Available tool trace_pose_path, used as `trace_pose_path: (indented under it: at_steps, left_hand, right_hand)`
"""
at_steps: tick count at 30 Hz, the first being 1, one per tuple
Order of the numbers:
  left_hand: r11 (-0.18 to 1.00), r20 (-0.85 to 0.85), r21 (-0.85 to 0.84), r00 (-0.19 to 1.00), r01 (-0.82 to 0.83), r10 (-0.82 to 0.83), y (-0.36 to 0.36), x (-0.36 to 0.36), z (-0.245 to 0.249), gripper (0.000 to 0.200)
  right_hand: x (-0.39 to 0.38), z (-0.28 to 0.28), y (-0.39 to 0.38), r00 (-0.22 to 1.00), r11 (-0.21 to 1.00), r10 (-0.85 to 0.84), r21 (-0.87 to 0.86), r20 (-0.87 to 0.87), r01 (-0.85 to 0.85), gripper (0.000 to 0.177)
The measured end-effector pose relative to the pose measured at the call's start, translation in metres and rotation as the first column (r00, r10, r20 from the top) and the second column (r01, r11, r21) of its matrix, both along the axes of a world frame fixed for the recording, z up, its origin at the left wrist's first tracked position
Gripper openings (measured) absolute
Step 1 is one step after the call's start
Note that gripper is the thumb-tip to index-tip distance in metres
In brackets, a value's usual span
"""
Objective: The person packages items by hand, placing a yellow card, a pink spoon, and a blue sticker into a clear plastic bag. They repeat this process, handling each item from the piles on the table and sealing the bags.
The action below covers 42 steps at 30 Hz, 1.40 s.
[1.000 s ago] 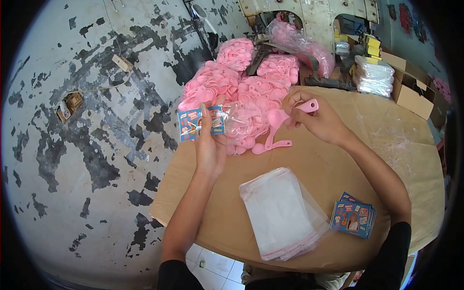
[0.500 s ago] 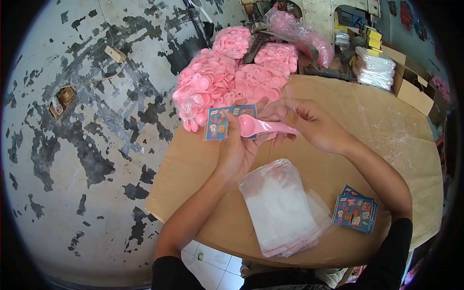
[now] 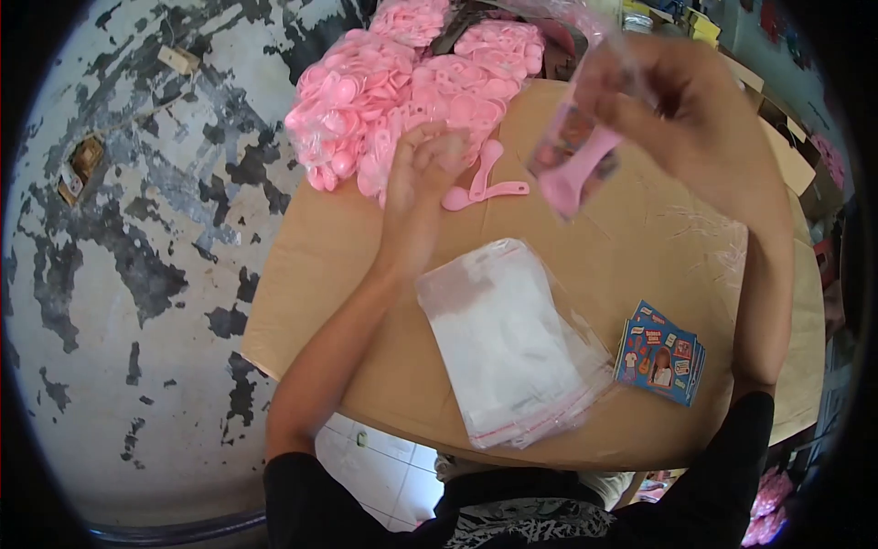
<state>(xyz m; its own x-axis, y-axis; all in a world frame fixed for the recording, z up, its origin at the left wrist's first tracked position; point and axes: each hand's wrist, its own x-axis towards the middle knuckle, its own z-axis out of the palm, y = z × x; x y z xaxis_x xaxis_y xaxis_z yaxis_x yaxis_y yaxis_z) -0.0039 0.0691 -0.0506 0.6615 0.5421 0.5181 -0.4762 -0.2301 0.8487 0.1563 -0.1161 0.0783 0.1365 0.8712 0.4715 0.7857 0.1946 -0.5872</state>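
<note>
My right hand [image 3: 681, 110] is raised above the table and grips a small clear bag [image 3: 576, 160] by its top; inside it are a pink spoon and a printed card. My left hand [image 3: 422, 174] hovers with loose, spread fingers and holds nothing, near the big clear bags of pink spoons [image 3: 402, 82]. Two loose pink spoons [image 3: 485, 188] lie on the cardboard right of that hand. A stack of empty clear bags [image 3: 503, 339] lies in front of me. A pile of blue printed cards [image 3: 658, 352] sits at the right.
The table top is brown cardboard [image 3: 357, 302] with its near edge over a tiled floor. A flaking grey wall [image 3: 119, 229] runs along the left. Boxes and yellow packs [image 3: 777, 119] stand at the far right, partly hidden by my hand.
The spoon and card have passed from both hands into a bag held only by my right hand, which rose to the right. My left hand let go and drew back, fingers spread.
</note>
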Motion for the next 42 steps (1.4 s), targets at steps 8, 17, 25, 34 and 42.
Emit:
trace_pose_path:
  at_steps: [8, 17, 25, 34, 42]
  left_hand:
    - [0.667, -0.292, 0.742, 0.926, 0.062, 0.239, -0.053, -0.008, -0.003, 0.082]
    - [0.912, -0.412, 0.367, 0.911, 0.182, -0.015, -0.056, -0.010, -0.009, 0.068]
    - [0.769, -0.326, -0.301, 0.697, 0.564, -0.639, -0.050, -0.017, -0.001, 0.054]
    - [0.866, -0.234, -0.365, 0.867, 0.341, -0.440, -0.051, -0.015, 0.000, 0.039]
    - [0.948, -0.219, -0.216, 0.934, 0.235, -0.281, -0.064, -0.015, 0.012, 0.038]
  right_hand:
    - [-0.014, -0.018, 0.011, 0.971, 0.980, 0.008, 0.189, 0.237, -0.054, 0.012]
    - [-0.021, -0.027, 0.022, 0.984, 0.992, 0.127, 0.020, -0.125, -0.126, 0.015]
    - [-0.006, -0.032, 0.031, 0.997, 0.984, 0.046, 0.170, 0.065, -0.056, 0.016]
    - [-0.009, -0.027, 0.026, 0.984, 0.988, 0.123, 0.080, 0.129, -0.134, 0.016]
    - [-0.004, -0.037, 0.033, 0.947, 0.985, 0.069, 0.128, 0.315, -0.115, 0.015]
